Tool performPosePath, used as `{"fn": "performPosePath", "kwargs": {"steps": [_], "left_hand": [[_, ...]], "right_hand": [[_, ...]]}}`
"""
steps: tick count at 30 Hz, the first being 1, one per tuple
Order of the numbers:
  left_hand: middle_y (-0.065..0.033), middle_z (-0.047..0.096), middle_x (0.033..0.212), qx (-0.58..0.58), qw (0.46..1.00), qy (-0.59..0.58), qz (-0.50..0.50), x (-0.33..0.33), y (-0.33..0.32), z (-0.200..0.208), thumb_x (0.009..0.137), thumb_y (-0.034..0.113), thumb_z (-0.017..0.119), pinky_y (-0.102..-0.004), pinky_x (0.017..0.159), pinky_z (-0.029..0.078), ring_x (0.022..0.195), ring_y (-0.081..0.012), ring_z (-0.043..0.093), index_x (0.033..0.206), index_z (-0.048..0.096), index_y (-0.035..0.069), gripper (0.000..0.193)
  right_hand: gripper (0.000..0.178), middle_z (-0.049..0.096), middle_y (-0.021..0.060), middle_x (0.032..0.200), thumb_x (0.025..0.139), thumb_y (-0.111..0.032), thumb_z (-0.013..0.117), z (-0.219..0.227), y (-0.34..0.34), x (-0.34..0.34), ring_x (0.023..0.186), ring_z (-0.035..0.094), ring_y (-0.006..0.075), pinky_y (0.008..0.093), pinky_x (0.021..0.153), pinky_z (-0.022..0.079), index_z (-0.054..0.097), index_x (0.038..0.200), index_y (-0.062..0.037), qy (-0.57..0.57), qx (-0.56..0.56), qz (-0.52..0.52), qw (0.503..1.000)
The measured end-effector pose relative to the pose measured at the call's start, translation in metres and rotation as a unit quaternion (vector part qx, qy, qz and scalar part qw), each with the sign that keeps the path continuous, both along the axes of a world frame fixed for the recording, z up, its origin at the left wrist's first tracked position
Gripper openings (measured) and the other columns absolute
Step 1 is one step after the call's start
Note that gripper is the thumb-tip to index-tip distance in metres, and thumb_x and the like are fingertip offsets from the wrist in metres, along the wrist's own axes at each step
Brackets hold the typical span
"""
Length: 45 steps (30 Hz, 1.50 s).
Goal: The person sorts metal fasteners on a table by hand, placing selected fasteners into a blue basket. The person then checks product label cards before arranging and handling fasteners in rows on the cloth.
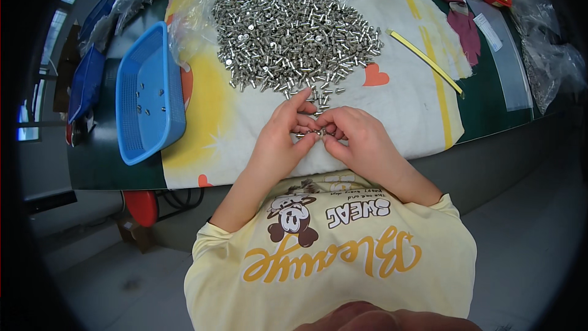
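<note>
A broad heap of small silver bolt-like metal parts [294, 30] is spread over the cloth in front of me. At its near edge my hands meet, fingertips almost touching. My left hand [283, 133] is closed with the index finger raised, and a few of the metal parts [300, 135] show between its fingers. My right hand [358, 138] pinches one small metal part [321, 132] between thumb and fingers, right beside the left thumb. The fingers partly hide what is held. Some loose parts [320, 99] lie just beyond my fingertips.
To the left stands a blue plastic basket [173, 119] with several metal parts inside. A patterned cloth [233, 141] covers the dark green table [92, 165]. A yellow strip [425, 62] and a dark pink glove [463, 27] lie at right. Clear plastic bags [545, 43] surround the far edges.
</note>
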State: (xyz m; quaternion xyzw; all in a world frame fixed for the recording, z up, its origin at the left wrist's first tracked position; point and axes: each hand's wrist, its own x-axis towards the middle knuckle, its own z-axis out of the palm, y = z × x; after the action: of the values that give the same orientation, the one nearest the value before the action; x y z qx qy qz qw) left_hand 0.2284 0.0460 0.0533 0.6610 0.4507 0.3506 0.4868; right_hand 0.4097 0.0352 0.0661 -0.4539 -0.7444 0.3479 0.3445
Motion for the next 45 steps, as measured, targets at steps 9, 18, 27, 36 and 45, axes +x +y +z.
{"fn": "performPosePath", "kwargs": {"steps": [9, 18, 27, 36, 45], "left_hand": [[-0.0117, 0.052, 0.113, 0.043, 0.998, 0.041, -0.032, 0.001, -0.001, 0.008, 0.074, -0.012, 0.063, -0.0273, 0.081, 0.049, 0.090, -0.0133, 0.059, 0.135, 0.037, 0.004, 0.068], [-0.0130, 0.055, 0.108, 0.169, 0.978, 0.107, -0.051, 0.005, -0.007, 0.018, 0.075, -0.003, 0.063, -0.0347, 0.078, 0.049, 0.090, -0.0275, 0.058, 0.124, 0.049, 0.004, 0.051], [-0.0047, 0.059, 0.092, -0.181, 0.946, -0.265, -0.046, 0.009, -0.010, 0.025, 0.087, 0.002, 0.057, -0.0220, 0.071, 0.050, 0.081, -0.0087, 0.058, 0.114, 0.051, 0.002, 0.027], [-0.0016, 0.057, 0.084, -0.209, 0.940, -0.268, -0.031, 0.007, -0.007, 0.022, 0.087, 0.003, 0.057, -0.0199, 0.062, 0.048, 0.070, -0.0058, 0.055, 0.107, 0.050, 0.003, 0.020], [-0.0017, 0.057, 0.084, -0.229, 0.935, -0.266, -0.042, 0.005, -0.005, 0.024, 0.085, 0.002, 0.058, -0.0201, 0.062, 0.048, 0.070, -0.0059, 0.055, 0.106, 0.050, 0.003, 0.022]], "right_hand": [[0.016, 0.057, 0.0088, 0.084, 0.073, -0.002, 0.063, 0.000, -0.004, 0.008, 0.079, 0.057, 0.0294, 0.0387, 0.068, 0.047, 0.059, 0.088, -0.0068, -0.040, 0.060, 0.011, 0.997], [0.013, 0.061, 0.0059, 0.085, 0.075, -0.003, 0.064, 0.006, 0.002, 0.021, 0.076, 0.059, 0.0246, 0.0334, 0.067, 0.048, 0.062, 0.087, -0.0072, -0.073, 0.116, -0.027, 0.990], [0.012, 0.063, 0.0056, 0.091, 0.086, -0.005, 0.062, -0.006, 0.005, 0.017, 0.080, 0.060, 0.0103, 0.0226, 0.071, 0.052, 0.059, 0.097, -0.0016, 0.446, -0.347, 0.057, 0.823], [0.012, 0.063, 0.0058, 0.089, 0.086, -0.005, 0.061, -0.006, 0.005, 0.013, 0.075, 0.061, 0.0107, 0.0220, 0.070, 0.051, 0.058, 0.097, -0.0018, 0.463, -0.402, 0.069, 0.787], [0.011, 0.064, 0.0063, 0.087, 0.086, -0.005, 0.062, -0.007, 0.005, 0.012, 0.074, 0.061, 0.0112, 0.0224, 0.069, 0.051, 0.060, 0.096, -0.0010, 0.464, -0.387, 0.074, 0.794]]}}
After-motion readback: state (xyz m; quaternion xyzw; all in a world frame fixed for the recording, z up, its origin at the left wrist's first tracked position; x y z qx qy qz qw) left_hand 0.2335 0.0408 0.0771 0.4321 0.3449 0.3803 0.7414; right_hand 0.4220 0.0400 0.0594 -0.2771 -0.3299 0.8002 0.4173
